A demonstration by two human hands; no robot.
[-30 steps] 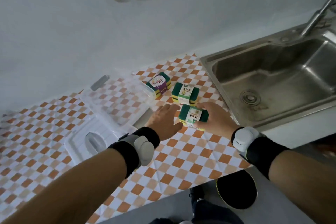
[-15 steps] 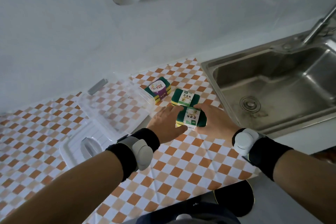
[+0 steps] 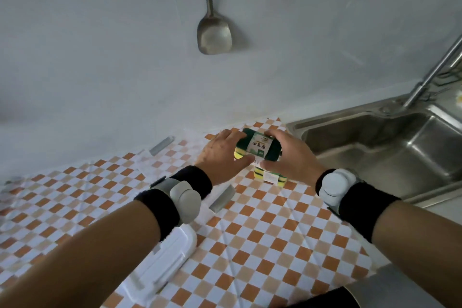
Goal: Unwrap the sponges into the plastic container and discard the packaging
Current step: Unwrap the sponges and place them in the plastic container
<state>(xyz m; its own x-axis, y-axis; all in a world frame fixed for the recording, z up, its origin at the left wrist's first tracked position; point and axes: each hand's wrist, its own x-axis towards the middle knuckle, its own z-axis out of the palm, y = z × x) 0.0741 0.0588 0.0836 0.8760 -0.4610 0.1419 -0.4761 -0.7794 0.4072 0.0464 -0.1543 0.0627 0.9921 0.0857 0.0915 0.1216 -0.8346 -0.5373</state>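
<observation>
Green-and-yellow wrapped sponge pack (image 3: 257,149) held clear of the checkered counter (image 3: 262,232), gripped from both ends: left hand (image 3: 222,155) at its 9 o'clock, fingers curled over the top edge and thumb under; right hand (image 3: 290,155) at its 3 o'clock, fingers over the far edge, thumb pinching the near lower corner. White label faces up. Second wrapped pack (image 3: 271,176) sits on the counter directly below, at 6 o'clock of the held one, partly hidden by the hands. Clear plastic container (image 3: 175,157) lies at 9 o'clock of the hands, grey latch (image 3: 162,145) on its far rim; interior mostly hidden by the left hand. White lid (image 3: 160,260) at 7 o'clock, under the left forearm. Steel sink (image 3: 387,147) at 3 o'clock. Metal spatula (image 3: 213,32) hangs on the wall at 12 o'clock
</observation>
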